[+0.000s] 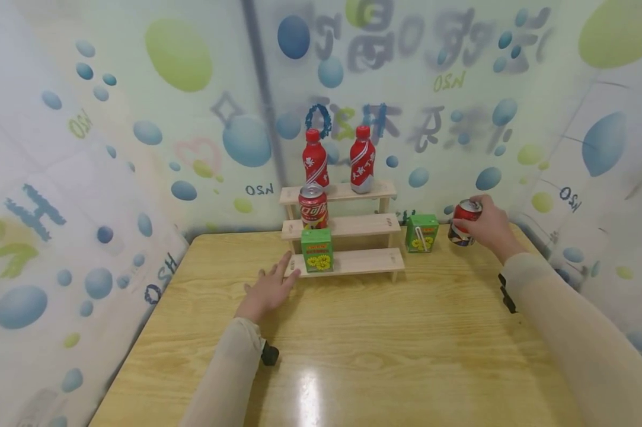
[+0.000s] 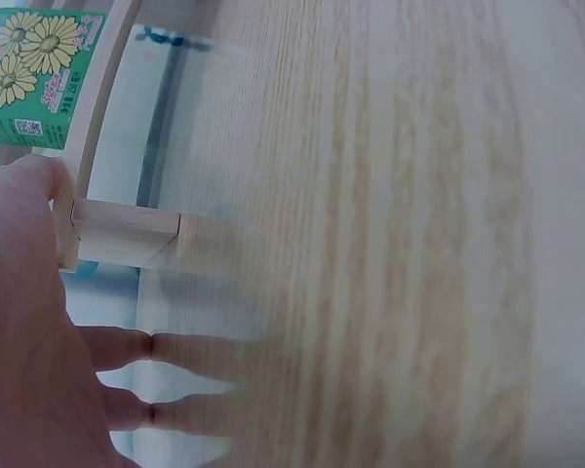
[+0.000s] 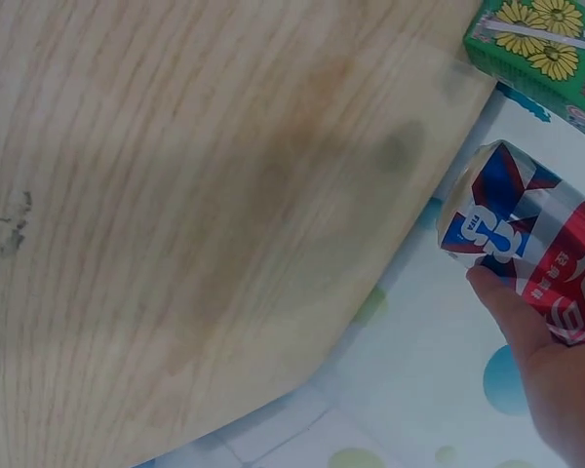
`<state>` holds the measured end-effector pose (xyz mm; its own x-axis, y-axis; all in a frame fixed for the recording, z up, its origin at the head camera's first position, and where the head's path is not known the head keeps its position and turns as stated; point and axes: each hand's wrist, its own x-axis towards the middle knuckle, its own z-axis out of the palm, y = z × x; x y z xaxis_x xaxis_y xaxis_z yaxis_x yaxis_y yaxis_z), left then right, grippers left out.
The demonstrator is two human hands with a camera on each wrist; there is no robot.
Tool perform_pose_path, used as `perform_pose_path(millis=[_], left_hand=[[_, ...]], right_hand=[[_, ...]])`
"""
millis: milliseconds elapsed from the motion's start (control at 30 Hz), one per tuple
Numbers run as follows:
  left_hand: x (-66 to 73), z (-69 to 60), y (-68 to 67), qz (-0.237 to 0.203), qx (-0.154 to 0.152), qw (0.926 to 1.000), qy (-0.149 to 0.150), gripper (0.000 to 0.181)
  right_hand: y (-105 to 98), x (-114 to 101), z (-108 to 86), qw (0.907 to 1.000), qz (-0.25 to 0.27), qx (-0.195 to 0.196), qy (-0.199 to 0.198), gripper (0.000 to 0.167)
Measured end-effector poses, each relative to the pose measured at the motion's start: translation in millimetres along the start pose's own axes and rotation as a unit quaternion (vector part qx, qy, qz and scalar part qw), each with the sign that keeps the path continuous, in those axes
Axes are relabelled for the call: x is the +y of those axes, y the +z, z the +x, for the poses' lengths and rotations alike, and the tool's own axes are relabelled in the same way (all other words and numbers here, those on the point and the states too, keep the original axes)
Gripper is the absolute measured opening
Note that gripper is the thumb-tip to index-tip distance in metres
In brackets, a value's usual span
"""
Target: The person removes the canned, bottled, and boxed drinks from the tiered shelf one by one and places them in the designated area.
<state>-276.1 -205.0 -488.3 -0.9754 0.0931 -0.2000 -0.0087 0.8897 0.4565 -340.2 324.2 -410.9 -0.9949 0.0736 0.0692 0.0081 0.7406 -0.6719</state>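
Observation:
My right hand [image 1: 490,228] grips a red soda can [image 1: 463,232] with a blue-and-silver lower part, at the table's back right; whether its base touches the table I cannot tell. Just left of it a green drink carton [image 1: 423,234] with a straw on its side stands on the table. With fingers spread, my left hand [image 1: 269,292] rests against the left end of the three-step wooden rack [image 1: 366,263]; the left wrist view shows the thumb at its lowest board. On that step, at the left, stands another green carton [image 1: 318,252].
Another red can [image 1: 313,209] stands on the left of the middle step. Two red bottles, one left [image 1: 315,160] and one right [image 1: 362,161], stand on the top step. Behind the wooden table [image 1: 374,338] hangs a patterned curtain [image 1: 219,89].

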Motion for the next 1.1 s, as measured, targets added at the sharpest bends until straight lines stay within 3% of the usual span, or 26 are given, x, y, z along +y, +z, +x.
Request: perform_pose_path(millis=[1100], left_hand=[[1.8, -2.3, -0.5, -0.008, -0.001, 1.0000, -0.001, 0.079]], right_hand=[[25, 34, 3.4, 0.9997, 0.007, -0.002, -0.025, 0.083]])
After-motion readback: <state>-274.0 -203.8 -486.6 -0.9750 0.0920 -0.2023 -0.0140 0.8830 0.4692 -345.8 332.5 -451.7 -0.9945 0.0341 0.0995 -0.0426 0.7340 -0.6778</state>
